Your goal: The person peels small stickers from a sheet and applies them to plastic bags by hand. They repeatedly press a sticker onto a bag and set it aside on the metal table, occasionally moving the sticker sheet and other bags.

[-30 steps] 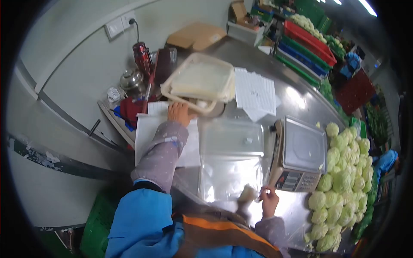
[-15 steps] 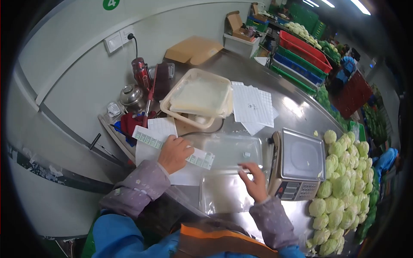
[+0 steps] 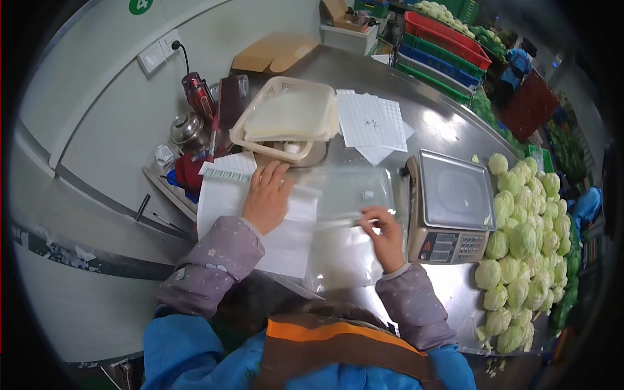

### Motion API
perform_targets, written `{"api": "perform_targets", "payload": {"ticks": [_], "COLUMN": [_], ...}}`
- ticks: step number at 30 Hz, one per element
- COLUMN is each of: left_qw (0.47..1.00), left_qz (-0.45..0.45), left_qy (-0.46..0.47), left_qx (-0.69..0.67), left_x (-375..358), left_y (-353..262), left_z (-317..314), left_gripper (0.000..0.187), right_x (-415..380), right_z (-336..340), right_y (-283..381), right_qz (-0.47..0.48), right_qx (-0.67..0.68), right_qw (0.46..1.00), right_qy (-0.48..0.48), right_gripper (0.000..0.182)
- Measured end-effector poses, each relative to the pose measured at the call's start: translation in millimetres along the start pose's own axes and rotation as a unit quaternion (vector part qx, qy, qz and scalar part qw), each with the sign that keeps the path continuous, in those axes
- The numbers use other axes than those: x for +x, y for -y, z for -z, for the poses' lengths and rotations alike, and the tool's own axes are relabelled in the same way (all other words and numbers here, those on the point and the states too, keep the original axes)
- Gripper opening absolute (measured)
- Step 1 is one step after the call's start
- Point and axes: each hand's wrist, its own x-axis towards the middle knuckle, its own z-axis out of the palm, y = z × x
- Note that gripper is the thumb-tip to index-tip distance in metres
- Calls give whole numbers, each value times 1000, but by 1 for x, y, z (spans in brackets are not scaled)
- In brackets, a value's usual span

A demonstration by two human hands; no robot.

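My left hand (image 3: 267, 197) lies with its fingers spread on a white sheet (image 3: 286, 237), at the end of a green-and-white label strip (image 3: 224, 173). My right hand (image 3: 382, 237) has its thumb and forefinger pinched over the clear plastic bags (image 3: 344, 253); what is between them, if anything, is too small to make out. A small white piece (image 3: 368, 194) rests on the clear plastic just above that hand. To the right stands a weighing scale (image 3: 457, 200) with a metal pan.
A cream basket (image 3: 240, 135) holding bags stands behind my hands, beside printed sheets (image 3: 370, 123). Cabbages (image 3: 522, 240) are heaped at the right. At the left are a metal pot (image 3: 186, 128) and a red flask (image 3: 198, 94). Stacked crates (image 3: 445, 40) stand behind.
The view has shifted, so the table's things sit higher in the frame. My left hand has flattened with its fingers spread over the sheet. My right hand's thumb and forefinger have come together.
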Motion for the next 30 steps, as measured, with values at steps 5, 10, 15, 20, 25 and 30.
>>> {"api": "perform_targets", "payload": {"ticks": [5, 10, 15, 20, 25, 30], "left_qw": [840, 785, 746, 934, 945, 903], "left_qz": [-95, -58, 177, 336, 283, 383], "left_qy": [400, 558, 393, -2, 165, 190], "left_qx": [-353, -263, -507, -124, -4, -30], "left_x": [-44, -67, -46, 13, -3, -17], "left_y": [-77, -105, -60, 13, 58, 82], "left_z": [-50, -110, -134, -101, -138, -148], "left_gripper": [49, 26, 10, 55, 85, 86], "right_x": [-27, -41, -57, -95, -100, -52], "right_z": [46, 51, 82, 50, 26, 5], "right_y": [-104, -116, -96, -65, -48, -60], "right_qz": [7, -56, -43, 16, -9, 97], "right_qx": [-339, -338, -180, -192, -204, -289], "right_qw": [939, 924, 964, 981, 967, 903], "right_qy": [-56, -170, -188, -9, 152, 304], "right_gripper": [11, 19, 20, 24, 25, 42]}}
